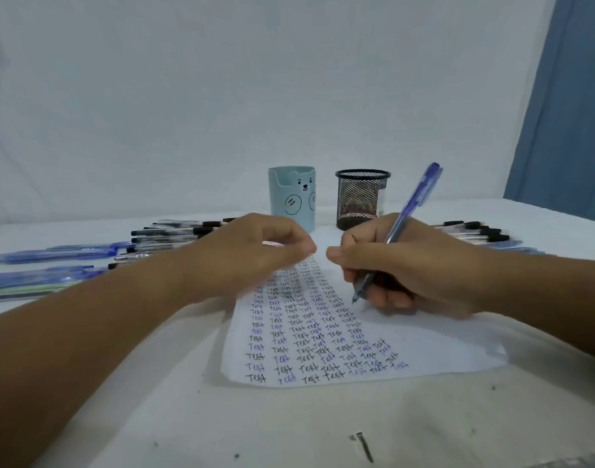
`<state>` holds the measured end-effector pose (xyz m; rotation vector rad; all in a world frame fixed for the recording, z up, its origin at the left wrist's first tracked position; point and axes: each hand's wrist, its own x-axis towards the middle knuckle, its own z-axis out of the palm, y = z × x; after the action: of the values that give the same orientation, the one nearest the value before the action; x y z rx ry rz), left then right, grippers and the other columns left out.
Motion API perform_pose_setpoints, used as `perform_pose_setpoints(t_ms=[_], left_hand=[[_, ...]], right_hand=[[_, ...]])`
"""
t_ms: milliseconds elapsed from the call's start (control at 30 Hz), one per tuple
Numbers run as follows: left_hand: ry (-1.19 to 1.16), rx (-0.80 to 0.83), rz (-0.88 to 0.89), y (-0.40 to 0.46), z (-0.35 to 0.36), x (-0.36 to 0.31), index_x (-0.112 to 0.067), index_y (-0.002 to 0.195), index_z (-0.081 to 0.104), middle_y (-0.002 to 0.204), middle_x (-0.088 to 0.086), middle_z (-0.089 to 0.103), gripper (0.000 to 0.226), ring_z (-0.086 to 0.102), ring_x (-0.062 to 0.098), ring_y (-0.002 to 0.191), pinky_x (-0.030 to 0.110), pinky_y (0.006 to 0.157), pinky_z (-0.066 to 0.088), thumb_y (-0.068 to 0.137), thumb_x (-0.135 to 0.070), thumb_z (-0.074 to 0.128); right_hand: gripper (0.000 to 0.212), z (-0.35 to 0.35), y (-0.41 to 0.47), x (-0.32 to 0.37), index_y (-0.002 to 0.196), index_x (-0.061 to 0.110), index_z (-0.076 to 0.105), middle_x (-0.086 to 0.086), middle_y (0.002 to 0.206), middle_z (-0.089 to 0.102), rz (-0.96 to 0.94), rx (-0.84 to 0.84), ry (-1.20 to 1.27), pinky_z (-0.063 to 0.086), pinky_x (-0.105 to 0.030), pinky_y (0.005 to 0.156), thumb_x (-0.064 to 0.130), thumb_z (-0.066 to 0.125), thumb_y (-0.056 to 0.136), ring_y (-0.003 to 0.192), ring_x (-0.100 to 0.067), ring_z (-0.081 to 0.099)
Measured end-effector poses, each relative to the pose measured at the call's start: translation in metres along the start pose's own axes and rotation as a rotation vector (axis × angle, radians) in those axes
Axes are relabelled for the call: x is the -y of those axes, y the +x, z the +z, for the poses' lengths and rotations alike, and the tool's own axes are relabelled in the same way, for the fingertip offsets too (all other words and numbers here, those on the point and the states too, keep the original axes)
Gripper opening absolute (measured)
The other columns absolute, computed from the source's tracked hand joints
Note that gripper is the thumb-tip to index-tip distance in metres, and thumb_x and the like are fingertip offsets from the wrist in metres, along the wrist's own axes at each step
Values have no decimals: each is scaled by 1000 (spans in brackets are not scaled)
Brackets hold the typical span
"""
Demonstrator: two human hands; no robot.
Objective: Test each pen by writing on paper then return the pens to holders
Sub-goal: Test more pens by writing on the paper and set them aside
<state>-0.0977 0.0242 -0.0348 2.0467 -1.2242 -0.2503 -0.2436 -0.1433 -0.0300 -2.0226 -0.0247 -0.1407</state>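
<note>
My right hand (411, 268) grips a blue pen (414, 204) in a writing hold, its tip down on the white paper (441, 349) beside the columns of "Test" words. My left hand (249, 255) hovers over the paper's upper left part with fingers loosely curled; I see nothing in it. Behind the paper stand a light blue bear-faced holder (291, 201) and a black mesh holder (362, 199). Both look empty of pens.
Several black-capped and blue pens (167, 234) lie in a pile at the left, with more blue ones (39, 278) nearer the table's left edge. Another pile of pens (475, 231) lies at the right. A small dark nail-like object (365, 447) lies near the front edge.
</note>
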Motion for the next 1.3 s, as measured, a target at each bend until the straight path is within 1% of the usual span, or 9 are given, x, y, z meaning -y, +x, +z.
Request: perform_pose_setpoints(t_ms=[100,167,267,400,633,900,1033,1100,1300], left_hand=[[225,63,-14,-1,2,0,-47,100,71,105,-16,71,14,69,10,97,41,98,53,87,-50,70],[277,97,-20,-1,1,1,-51,101,70,113,-20,68,19,68,9,104,41,102,50,83,-54,71],[271,109,-34,0,-1,4,-51,102,70,117,-22,67,26,66,6,108,39,106,48,77,-58,72],[276,112,-28,0,0,3,-50,101,71,117,-28,65,32,63,-2,109,34,107,46,71,-62,69],[298,104,-24,0,0,2,-51,102,71,116,-26,66,42,65,6,108,38,105,48,64,-68,65],[289,106,-23,0,1,1,-51,100,71,119,-28,64,37,62,-2,110,32,108,45,66,-65,67],[296,108,-25,0,1,0,-51,100,71,118,-28,64,36,62,-1,108,31,107,46,67,-64,66],[294,109,-20,-1,1,0,-51,100,71,118,-27,64,32,63,1,109,31,107,46,70,-62,68],[296,102,-19,-1,1,0,-50,101,71,120,-26,64,35,63,3,110,33,108,46,68,-63,67]], right_hand=[[37,3,-12,-6,56,11,54,-11,48,52,-90,-9,0,26,-21,39,37,73,75,38,-20,37],[42,2,-15,-7,51,12,48,-8,45,51,-142,-52,-50,33,-21,41,33,78,71,38,-21,42],[47,1,-17,-10,49,14,45,-7,44,51,-164,-77,-175,42,-26,49,17,78,82,41,-18,47],[46,1,-18,-14,49,14,42,-4,43,51,-144,-85,-215,43,-24,50,5,69,87,42,-16,47],[47,3,-17,-15,49,15,42,0,44,51,-173,-114,-266,42,-23,50,5,68,86,43,-14,48],[49,2,-18,-16,50,16,40,1,43,49,-174,-102,-252,42,-21,49,6,68,88,45,-15,49],[45,4,-18,-15,53,9,41,-3,46,51,-199,-105,-289,44,-27,50,5,69,88,45,-13,48],[46,4,-16,-15,52,13,39,-5,47,47,-211,-115,-303,43,-29,49,2,68,86,45,-15,47],[50,1,-16,-18,49,19,37,2,45,44,-197,-106,-276,41,-21,49,0,66,86,45,-17,50]])
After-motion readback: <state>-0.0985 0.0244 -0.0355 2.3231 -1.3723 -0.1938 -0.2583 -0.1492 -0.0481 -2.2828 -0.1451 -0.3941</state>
